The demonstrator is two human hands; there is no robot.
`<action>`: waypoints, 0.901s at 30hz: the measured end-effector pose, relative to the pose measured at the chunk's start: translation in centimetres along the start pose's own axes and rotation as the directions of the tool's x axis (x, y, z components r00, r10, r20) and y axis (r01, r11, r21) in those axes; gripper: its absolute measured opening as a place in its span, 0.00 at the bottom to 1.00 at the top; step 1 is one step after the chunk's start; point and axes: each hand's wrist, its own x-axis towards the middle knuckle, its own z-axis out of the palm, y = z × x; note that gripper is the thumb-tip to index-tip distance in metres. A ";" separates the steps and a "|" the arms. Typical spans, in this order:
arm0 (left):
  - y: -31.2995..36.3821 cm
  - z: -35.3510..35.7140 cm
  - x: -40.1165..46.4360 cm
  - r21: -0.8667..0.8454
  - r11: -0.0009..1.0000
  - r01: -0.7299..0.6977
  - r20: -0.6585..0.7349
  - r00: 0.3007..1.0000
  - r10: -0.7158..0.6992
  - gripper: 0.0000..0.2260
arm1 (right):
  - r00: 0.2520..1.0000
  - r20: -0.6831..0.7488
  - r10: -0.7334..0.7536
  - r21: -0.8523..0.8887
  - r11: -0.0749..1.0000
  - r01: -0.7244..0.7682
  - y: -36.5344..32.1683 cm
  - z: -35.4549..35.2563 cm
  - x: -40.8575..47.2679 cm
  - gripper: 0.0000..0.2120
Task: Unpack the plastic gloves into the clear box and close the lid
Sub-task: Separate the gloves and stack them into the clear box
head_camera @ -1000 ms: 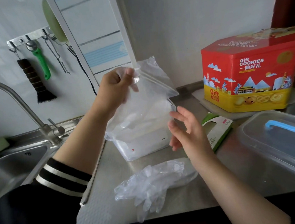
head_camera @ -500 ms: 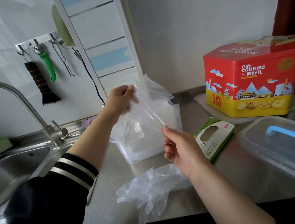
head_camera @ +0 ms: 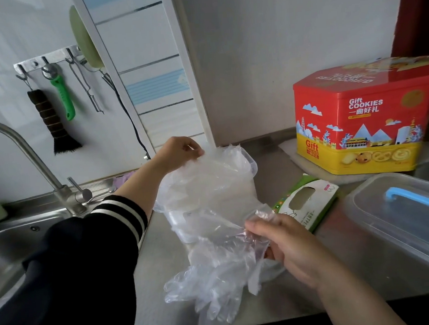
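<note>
Change: since the earlier frames the clear bag [head_camera: 205, 188] has come down from mid-air onto the clear box [head_camera: 244, 165], and the right hand [head_camera: 289, 246] has closed on its near corner.
Bag: crumpled thin plastic, draped over the box's open top and front; contents cannot be told through the film.
Left hand [head_camera: 176, 152]: fingers curled, pinching the bag's far top edge above the box.
Right hand: thumb and fingers pinching the bag's near lower corner.
Loose gloves [head_camera: 213, 285]: a heap of clear plastic gloves on the steel counter [head_camera: 345, 275], just in front of the box, under the right hand.
Box: upright on the counter, mostly hidden by the bag; only its right rim shows.
Green-and-white carton [head_camera: 306, 203]: flat beside the box, small print unreadable.
Lid [head_camera: 405, 216]: clear, blue handle, at the right.
Cookie tin [head_camera: 366, 119]: red and yellow, reads "Gift COOKIES".
Sink [head_camera: 7, 250]: left, with tap.
</note>
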 end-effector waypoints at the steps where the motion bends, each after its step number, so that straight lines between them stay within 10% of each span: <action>1: -0.2 0.1 0.3 0.069 0.997 -0.020 -0.003 1.000 0.020 0.10 | 0.999 0.048 -0.019 -0.002 1.000 0.019 -0.3 0.1 -0.2 0.12; 6: -0.1 0.0 0.5 0.457 0.879 -0.137 -0.095 0.975 0.201 0.16 | 0.971 0.206 -0.120 -0.064 0.989 0.135 -1.4 -0.1 -0.7 0.08; 12: 3.8 -1.5 -2.1 0.272 0.927 -0.259 -0.274 0.902 0.333 0.08 | 0.924 0.315 -0.216 -0.067 0.966 0.248 -2.7 -0.4 -0.3 0.11; 15: 7.6 -1.3 -6.1 -0.200 0.934 -0.295 0.069 0.947 0.314 0.21 | 0.904 0.342 -0.256 -0.014 0.961 0.277 -3.3 -0.7 0.1 0.08; 18: 8.2 -1.0 -9.0 -0.382 0.912 -0.149 0.526 0.777 0.347 0.33 | 0.907 0.313 -0.282 0.060 0.959 0.277 -3.8 -1.0 0.1 0.07; 21: 6.7 -1.5 -9.5 -0.454 0.888 -0.077 0.642 0.663 0.386 0.19 | 0.903 0.288 -0.319 0.100 0.948 0.303 -4.1 -1.4 0.2 0.06; 27: 6.3 -2.4 -8.1 -0.424 0.906 0.012 0.383 0.908 0.167 0.03 | 0.960 0.069 -0.272 -0.063 0.959 0.276 -3.7 -1.7 1.9 0.07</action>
